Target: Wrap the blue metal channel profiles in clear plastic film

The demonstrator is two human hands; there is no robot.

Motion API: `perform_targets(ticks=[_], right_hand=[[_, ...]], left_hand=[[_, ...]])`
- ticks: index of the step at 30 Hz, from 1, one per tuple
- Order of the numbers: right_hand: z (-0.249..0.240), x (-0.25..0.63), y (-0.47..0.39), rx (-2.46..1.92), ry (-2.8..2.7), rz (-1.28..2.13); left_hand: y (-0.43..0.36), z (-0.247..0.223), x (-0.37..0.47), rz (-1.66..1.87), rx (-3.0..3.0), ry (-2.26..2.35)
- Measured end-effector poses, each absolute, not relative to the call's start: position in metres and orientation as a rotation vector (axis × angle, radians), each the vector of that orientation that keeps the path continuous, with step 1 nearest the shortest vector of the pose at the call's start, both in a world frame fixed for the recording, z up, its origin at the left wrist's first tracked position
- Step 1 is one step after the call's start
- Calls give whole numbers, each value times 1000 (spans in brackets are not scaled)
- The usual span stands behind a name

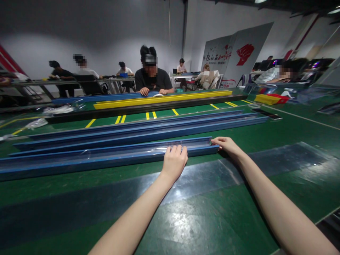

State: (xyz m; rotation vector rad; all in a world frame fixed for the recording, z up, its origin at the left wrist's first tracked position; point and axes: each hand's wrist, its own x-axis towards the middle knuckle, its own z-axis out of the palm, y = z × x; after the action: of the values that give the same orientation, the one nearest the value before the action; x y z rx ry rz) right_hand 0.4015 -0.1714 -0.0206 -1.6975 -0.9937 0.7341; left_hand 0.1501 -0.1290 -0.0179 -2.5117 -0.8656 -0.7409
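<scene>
On green tabletop (170, 226), grey-walled workroom

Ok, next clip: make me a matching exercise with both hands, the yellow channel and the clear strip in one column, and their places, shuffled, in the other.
Things
1. Left hand
2. Right hand
3. Yellow channel
4. Clear strip

Places
A. Just beyond the black channel
B. At the right end of the nearest blue channel
C. Flat on the green tabletop, this side of all the blue channels
D. Over that nearest channel's near wall, short of its end

Pairs: 1-D, 2-B, 3-A, 4-C
</scene>
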Motion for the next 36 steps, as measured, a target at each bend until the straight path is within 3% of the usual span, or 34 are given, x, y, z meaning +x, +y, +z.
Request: perform_targets(ticks=[36], right_hand=[[-18,404,-173,-1867,-1020,722]], left_hand=[[-128,-17,150,-687,-2599,-879]])
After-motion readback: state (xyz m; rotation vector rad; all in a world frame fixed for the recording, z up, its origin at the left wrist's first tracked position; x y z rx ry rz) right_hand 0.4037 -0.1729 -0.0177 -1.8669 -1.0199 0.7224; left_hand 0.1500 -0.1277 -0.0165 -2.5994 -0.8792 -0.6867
